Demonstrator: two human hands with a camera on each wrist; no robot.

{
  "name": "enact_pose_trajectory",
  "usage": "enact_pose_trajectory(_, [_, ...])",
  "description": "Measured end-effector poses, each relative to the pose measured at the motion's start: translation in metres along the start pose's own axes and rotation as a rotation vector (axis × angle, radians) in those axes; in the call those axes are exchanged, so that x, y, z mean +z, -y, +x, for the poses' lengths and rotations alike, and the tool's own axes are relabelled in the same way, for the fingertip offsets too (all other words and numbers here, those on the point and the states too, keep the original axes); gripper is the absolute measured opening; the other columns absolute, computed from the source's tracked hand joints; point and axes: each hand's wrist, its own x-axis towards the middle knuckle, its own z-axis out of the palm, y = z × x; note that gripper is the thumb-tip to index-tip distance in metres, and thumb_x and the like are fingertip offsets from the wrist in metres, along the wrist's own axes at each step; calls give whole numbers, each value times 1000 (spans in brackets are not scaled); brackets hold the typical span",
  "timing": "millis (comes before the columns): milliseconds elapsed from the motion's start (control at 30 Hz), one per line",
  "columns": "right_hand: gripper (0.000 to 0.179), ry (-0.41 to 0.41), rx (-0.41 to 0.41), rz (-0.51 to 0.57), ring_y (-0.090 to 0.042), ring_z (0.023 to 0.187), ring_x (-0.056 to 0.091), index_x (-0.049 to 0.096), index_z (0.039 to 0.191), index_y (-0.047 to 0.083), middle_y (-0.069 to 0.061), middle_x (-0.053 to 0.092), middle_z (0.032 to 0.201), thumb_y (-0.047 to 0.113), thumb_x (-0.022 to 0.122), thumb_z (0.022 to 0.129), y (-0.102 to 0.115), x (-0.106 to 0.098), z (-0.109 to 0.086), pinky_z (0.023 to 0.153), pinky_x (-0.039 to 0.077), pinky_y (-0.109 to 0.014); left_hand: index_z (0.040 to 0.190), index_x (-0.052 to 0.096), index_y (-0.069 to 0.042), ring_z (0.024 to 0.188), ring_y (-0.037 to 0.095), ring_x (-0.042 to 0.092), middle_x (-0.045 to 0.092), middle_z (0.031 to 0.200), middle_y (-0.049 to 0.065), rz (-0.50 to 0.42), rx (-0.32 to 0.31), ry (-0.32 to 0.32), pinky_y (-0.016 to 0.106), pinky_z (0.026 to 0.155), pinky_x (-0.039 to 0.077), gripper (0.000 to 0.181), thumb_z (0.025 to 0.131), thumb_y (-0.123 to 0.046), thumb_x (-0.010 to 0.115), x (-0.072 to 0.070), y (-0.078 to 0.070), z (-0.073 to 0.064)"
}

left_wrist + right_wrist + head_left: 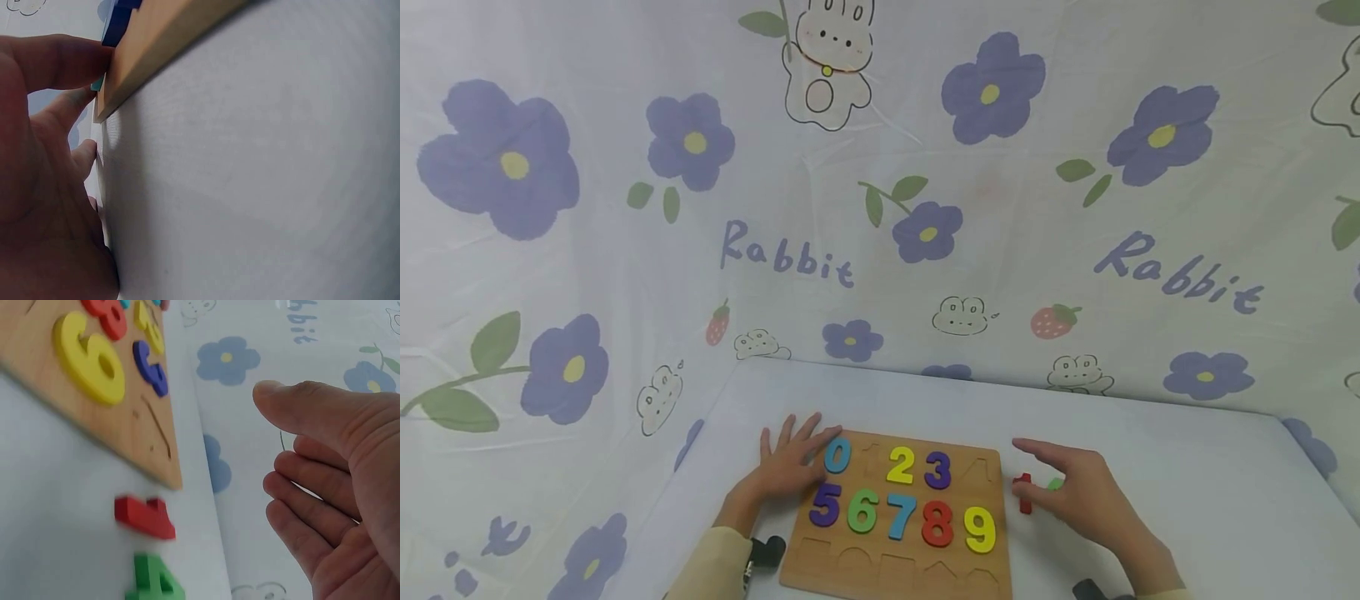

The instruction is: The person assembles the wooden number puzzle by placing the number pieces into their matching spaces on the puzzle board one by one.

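Observation:
A wooden number board (pixel 891 446) lies on the white table. In it sit a blue 0 (pixel 837 456), yellow 2 (pixel 900 465), purple 3 (pixel 937 471), purple 5 (pixel 825 505), green 6 (pixel 862 511), blue 7 (pixel 901 516), red 8 (pixel 937 523) and yellow 9 (pixel 980 530). My left hand (pixel 792 463) rests at the board's upper left edge, fingers spread, thumb against its side. To the right of the board, a red 1 (pixel 145 515) and a green 4 (pixel 155 578) lie on the table. My right hand (pixel 1086 492) hovers by them, thumb apart from the fingers, holding nothing.
Two bare recesses, shaped like 1 (pixel 870 449) and 4 (pixel 979 469), show in the board's top row. Several outlined recesses (pixel 853 557) run along its near edge. A patterned cloth (pixel 880 167) with flowers and rabbits hangs behind the table (pixel 1187 467).

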Motion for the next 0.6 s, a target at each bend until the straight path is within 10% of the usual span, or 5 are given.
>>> enact_pose_trajectory(600, [62,7,-38,-81,-41,125,74,76,140,16,-10,80,134,31,96,84,-41,-34,-30,100,61,-64,163,54,-28,168,56,-1,27,181,17,-21,4,-6,81,125,-17,73,91,-28,66,-6,-8,-6])
